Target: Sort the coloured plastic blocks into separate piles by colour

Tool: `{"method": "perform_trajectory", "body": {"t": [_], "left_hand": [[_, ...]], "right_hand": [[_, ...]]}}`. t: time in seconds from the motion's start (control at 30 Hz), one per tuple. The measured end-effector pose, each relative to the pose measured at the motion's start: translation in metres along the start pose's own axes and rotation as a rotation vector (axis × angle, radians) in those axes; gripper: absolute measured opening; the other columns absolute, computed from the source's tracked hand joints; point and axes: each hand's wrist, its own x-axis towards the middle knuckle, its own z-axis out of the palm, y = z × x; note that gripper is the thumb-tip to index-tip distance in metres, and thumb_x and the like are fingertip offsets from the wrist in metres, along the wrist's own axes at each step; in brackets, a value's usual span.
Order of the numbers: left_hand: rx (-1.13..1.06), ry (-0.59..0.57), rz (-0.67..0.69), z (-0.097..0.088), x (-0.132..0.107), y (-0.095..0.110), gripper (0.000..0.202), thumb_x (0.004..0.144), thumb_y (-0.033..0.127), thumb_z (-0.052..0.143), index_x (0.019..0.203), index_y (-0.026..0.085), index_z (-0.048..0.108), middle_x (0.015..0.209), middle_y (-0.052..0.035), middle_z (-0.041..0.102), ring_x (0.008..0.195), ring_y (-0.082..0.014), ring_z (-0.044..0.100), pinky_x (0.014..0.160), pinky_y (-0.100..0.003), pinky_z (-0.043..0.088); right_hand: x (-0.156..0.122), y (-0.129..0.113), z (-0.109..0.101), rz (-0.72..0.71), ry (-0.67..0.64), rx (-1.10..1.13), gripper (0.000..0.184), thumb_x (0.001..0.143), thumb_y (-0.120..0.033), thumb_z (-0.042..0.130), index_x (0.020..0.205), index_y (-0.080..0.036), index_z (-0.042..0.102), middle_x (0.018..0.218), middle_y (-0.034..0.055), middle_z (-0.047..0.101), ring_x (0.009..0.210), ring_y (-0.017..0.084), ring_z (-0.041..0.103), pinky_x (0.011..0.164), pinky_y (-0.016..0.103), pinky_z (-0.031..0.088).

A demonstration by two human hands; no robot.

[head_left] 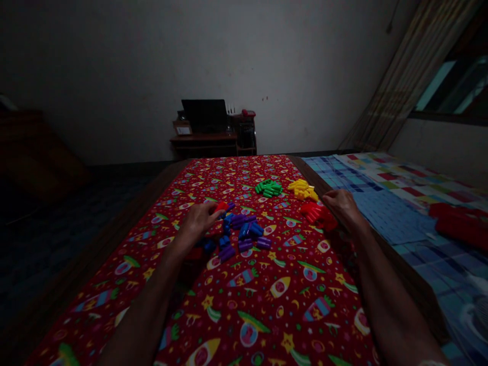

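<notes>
On a table under a red rocket-print cloth (267, 305) lie small plastic blocks in colour groups. My left hand (198, 221) is pinched on a red block (220, 206) at the left edge of a mixed blue and purple heap (244, 231). My right hand (343, 207) has its fingers curled against a pile of red blocks (318, 213); whether it holds one is hidden. Farther back sit a green pile (269, 188) and a yellow pile (303, 189).
A bed with a blue and multicoloured checked sheet (381, 198) runs along the table's right side, with a red object (461, 223) on it. A dark desk with a monitor (206, 124) stands against the far wall. A curtain (412, 76) hangs at the right.
</notes>
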Motion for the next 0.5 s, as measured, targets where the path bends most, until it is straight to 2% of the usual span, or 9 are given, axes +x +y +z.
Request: {"method": "perform_trajectory", "body": {"t": [0.07, 0.13, 0.23, 0.3, 0.4, 0.5], "left_hand": [[-0.140, 0.017, 0.058, 0.002, -0.005, 0.022, 0.027, 0.079, 0.042, 0.056, 0.080, 0.018, 0.069, 0.073, -0.0013, 0.069, 0.069, -0.0166, 0.061, 0.061, -0.023, 0.039], [-0.272, -0.003, 0.133, 0.010, -0.014, 0.044, 0.026, 0.079, 0.039, 0.057, 0.085, 0.018, 0.070, 0.075, -0.0002, 0.070, 0.067, -0.0153, 0.060, 0.061, -0.022, 0.042], [-0.399, -0.061, 0.224, 0.026, -0.027, 0.071, 0.024, 0.080, 0.034, 0.055, 0.091, 0.018, 0.070, 0.077, -0.0001, 0.071, 0.065, -0.0140, 0.060, 0.062, -0.022, 0.045], [-0.426, -0.096, 0.248, 0.035, -0.033, 0.078, 0.024, 0.082, 0.034, 0.054, 0.089, 0.018, 0.070, 0.077, -0.0012, 0.071, 0.066, -0.0146, 0.062, 0.064, -0.023, 0.047], [-0.415, -0.124, 0.263, 0.038, -0.034, 0.074, 0.026, 0.081, 0.038, 0.057, 0.091, 0.018, 0.070, 0.085, -0.0039, 0.073, 0.076, -0.0178, 0.065, 0.071, -0.027, 0.050], [-0.371, -0.090, 0.266, 0.025, -0.025, 0.057, 0.032, 0.080, 0.043, 0.058, 0.099, 0.019, 0.070, 0.098, -0.0063, 0.073, 0.089, -0.0210, 0.066, 0.081, -0.030, 0.051]], "right_hand": [[-0.006, -0.023, 0.001, -0.096, -0.012, 0.085, 0.029, 0.081, -0.028, 0.052, 0.082, -0.011, 0.076, 0.072, 0.0054, 0.070, 0.070, 0.019, 0.063, 0.060, 0.025, 0.039], [-0.018, -0.052, 0.007, -0.247, -0.138, 0.229, 0.033, 0.084, -0.035, 0.051, 0.081, -0.012, 0.074, 0.070, 0.0030, 0.068, 0.065, 0.017, 0.060, 0.057, 0.024, 0.038], [-0.045, -0.097, 0.026, -0.519, -0.422, 0.426, 0.030, 0.085, -0.038, 0.053, 0.090, -0.015, 0.072, 0.075, 0.0019, 0.067, 0.064, 0.013, 0.056, 0.057, 0.022, 0.038], [-0.060, -0.116, 0.038, -0.650, -0.475, 0.383, 0.026, 0.086, -0.034, 0.052, 0.086, -0.015, 0.071, 0.068, 0.0006, 0.062, 0.059, 0.011, 0.050, 0.055, 0.021, 0.034], [-0.065, -0.120, 0.041, -0.704, -0.365, 0.207, 0.024, 0.086, -0.029, 0.052, 0.073, -0.013, 0.065, 0.058, -0.0021, 0.050, 0.054, 0.009, 0.040, 0.052, 0.022, 0.025], [-0.050, -0.098, 0.026, -0.590, -0.313, 0.048, 0.030, 0.086, -0.032, 0.052, 0.062, -0.014, 0.056, 0.056, -0.0034, 0.044, 0.052, 0.008, 0.035, 0.052, 0.024, 0.021]]}}
